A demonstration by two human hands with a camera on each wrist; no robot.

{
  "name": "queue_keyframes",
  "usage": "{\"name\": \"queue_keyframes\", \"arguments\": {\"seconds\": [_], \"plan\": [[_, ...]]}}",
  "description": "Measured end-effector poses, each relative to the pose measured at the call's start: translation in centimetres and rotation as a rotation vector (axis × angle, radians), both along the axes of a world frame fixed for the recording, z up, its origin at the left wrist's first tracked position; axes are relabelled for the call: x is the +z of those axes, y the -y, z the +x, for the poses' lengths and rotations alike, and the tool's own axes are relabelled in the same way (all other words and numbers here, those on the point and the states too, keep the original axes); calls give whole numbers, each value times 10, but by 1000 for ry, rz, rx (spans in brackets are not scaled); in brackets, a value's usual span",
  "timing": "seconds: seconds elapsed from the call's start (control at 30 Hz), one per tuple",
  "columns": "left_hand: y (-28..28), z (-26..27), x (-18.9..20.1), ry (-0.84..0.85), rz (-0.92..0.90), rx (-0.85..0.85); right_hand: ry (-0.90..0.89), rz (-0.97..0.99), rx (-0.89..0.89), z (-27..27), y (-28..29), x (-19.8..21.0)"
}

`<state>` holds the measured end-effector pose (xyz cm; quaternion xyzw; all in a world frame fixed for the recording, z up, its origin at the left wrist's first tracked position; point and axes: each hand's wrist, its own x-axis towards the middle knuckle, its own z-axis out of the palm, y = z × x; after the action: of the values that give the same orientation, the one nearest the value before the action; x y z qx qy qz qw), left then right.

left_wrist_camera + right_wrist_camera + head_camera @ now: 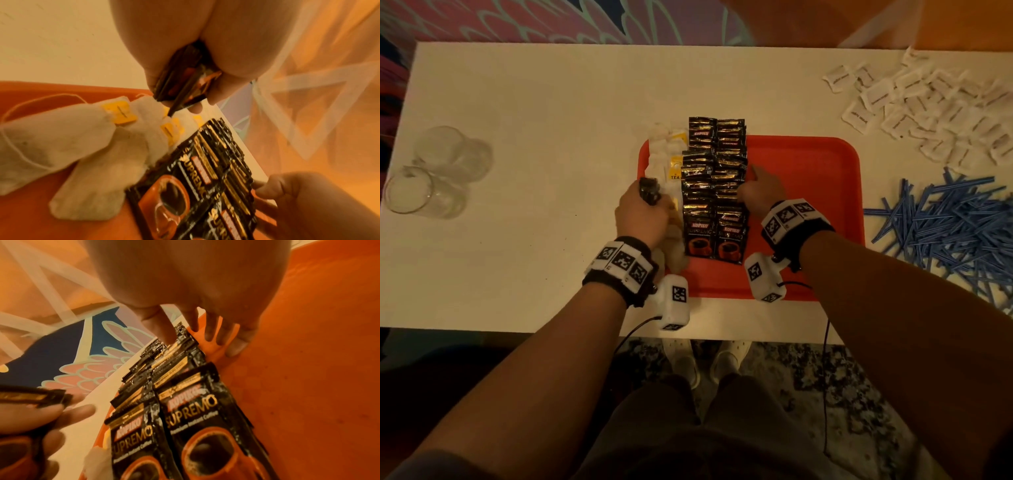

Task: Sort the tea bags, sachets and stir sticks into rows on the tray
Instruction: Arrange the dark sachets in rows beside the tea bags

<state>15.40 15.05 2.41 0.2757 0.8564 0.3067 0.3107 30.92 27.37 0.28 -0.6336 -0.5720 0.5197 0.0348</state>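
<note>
An orange tray [808, 164] sits mid-table. Down its left part run two overlapping rows of black coffee sachets [714, 192], with a row of white tea bags [666, 161] with yellow tags to their left. My left hand [643, 212] hovers over the tea bags and grips a small stack of black sachets [180, 82]. My right hand [756, 192] rests with straight fingers [236, 344] against the right edge of the sachet rows, holding nothing. Tea bags [68, 139] and sachets [185, 410] fill both wrist views.
A heap of white sachets [924, 106] lies at the table's far right, with a pile of blue stir sticks [948, 226] below it. Two clear glasses [438, 171] lie on their sides at the left. The tray's right half [818, 212] shows bare orange.
</note>
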Motion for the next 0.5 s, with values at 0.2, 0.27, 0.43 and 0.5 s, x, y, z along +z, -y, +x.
{"name": "queue_keyframes", "arguments": {"seconds": [0.2, 0.27, 0.43, 0.5], "plan": [[45, -23, 0, -4, 84, 86, 33, 321, 12, 16, 38, 26], [58, -23, -2, -35, 66, 49, 24, 392, 208, 15, 59, 26], [85, -21, -19, -64, -27, 29, 59, 352, 737, -1, 113, 24], [95, -21, -26, -76, -63, -9, 145, 327, 844, -9, 130, 19]]}}
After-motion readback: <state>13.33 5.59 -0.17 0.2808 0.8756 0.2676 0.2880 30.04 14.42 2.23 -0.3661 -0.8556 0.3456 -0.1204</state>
